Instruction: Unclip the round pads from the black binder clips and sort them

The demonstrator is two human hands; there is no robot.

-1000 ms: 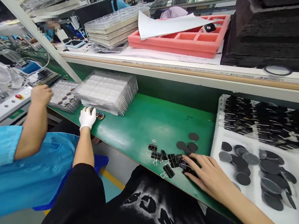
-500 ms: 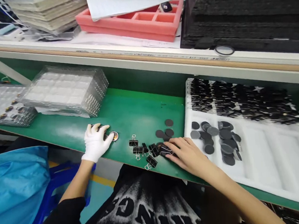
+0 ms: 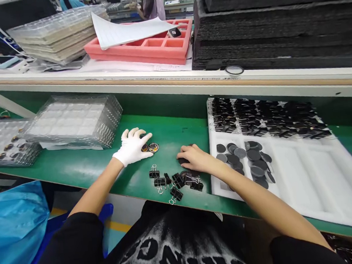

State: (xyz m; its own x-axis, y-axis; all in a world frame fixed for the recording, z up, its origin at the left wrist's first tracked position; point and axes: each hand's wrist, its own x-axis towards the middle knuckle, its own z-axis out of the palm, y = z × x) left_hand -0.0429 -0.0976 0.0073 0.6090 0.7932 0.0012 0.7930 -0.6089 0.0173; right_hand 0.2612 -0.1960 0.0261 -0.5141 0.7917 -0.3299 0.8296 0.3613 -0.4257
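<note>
My left hand (image 3: 133, 147), in a white glove, hovers low over the green tabletop with its fingers spread. Beside its thumb and fingertips lie two small round metal-rimmed pieces with gold and dark faces, the nearer-right one (image 3: 153, 147) in full view and the other (image 3: 145, 148) partly hidden. Several thin black discs (image 3: 182, 161) lie under my bare right hand (image 3: 193, 157), whose fingers curl round them; my palm hides some. Just in front of that hand, several black binder clips (image 3: 177, 180) with silver wire handles lie in a loose cluster.
On the right stands a white tray (image 3: 290, 196) with loose black discs (image 3: 254, 164) and rows of binder clips (image 3: 260, 113). Clear plastic trays (image 3: 74, 119) are stacked on the left. Above runs a shelf (image 3: 160, 82) bearing a red foam tray (image 3: 136, 55) and black foam (image 3: 274, 30).
My right hand has moved off the binder clips, back onto the black discs. My left hand has moved right and away from me, with the round pieces now beside its fingers. The view has tilted up.
</note>
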